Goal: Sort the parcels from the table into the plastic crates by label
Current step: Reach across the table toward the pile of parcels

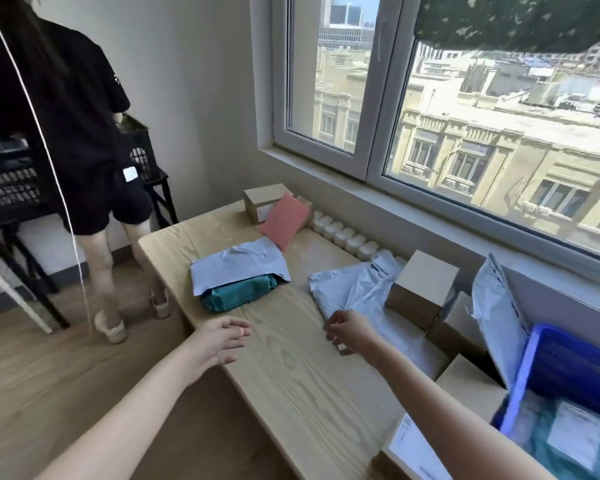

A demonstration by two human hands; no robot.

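**Reaching for the next parcel.** Both hands hover empty over the bench (291, 375): the left hand (222, 341) loosely spread, the right hand (343, 332) loosely curled just beside the near corner of a grey mailer (350, 289). A box (420, 289) touches that mailer's right edge; the blue crate (575, 372) stands at right. Judged best: slide the mailer clear of the box, then turn it to read the label before choosing a crate.

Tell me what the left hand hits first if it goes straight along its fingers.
Probably the crumpled grey mailer. The left hand points its fingers right and slightly away over bare table. The right hand hovers near that line and could come first; depth is unclear.
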